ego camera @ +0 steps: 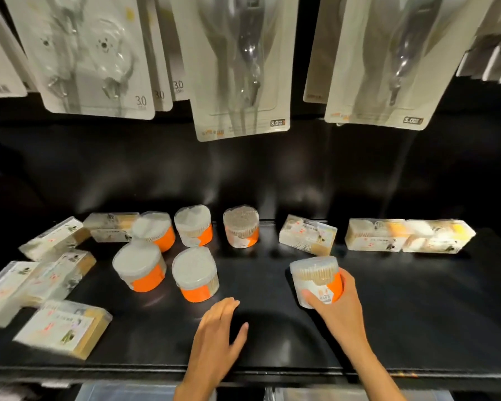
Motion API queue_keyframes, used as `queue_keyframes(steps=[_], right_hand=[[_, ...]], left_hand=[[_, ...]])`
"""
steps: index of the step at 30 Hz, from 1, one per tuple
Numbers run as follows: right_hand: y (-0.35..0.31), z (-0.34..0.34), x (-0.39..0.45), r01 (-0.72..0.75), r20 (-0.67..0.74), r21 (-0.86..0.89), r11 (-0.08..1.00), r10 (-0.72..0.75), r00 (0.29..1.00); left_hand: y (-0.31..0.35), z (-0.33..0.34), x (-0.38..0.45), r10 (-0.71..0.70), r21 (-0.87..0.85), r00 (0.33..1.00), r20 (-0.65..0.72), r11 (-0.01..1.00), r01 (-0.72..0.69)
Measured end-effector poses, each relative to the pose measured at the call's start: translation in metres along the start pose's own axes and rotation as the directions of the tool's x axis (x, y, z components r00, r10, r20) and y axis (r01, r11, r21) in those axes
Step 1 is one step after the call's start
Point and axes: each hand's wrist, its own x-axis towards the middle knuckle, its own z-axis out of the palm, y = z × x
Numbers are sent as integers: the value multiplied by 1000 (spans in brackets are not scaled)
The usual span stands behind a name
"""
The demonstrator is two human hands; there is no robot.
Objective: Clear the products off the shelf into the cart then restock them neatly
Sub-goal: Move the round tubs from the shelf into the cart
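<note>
My right hand grips a round clear tub of cotton swabs with an orange label, low over the black shelf at centre right. My left hand is flat and relaxed above the shelf's front, holding nothing. Several matching round tubs stand left of centre, the nearest one just beyond my left fingertips. Rectangular clear swab boxes lie at the left and along the back right.
Blister-packed cutlery cards hang from hooks above the shelf and reach low over its back. The shelf's front lip runs across the bottom. Clear bins show below the lip. The cart is out of view.
</note>
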Motion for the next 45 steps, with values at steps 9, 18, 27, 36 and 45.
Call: queue_keyframes(steps=[9, 18, 27, 36, 45], right_hand=[[2, 59, -16, 38, 91, -7, 999, -38, 995], [-4, 72, -19, 122, 99, 39, 992, -125, 987], [-3, 60, -21, 96, 115, -84, 992, -86, 990], [-9, 47, -17, 166, 315, 45, 985, -172, 933], [-3, 45, -17, 49, 354, -18, 999, -39, 935]], left_hand=[[-50, -43, -1, -130, -20, 976, -174, 991, 129], [-45, -68, 58, -249, -506, 965, -88, 845, 172], [-44, -50, 27, -301, -436, 944, -137, 874, 216], [-54, -49, 38, -333, -611, 937, 107, 722, 326], [-45, -35, 22, -288, -616, 952, 100, 734, 287]])
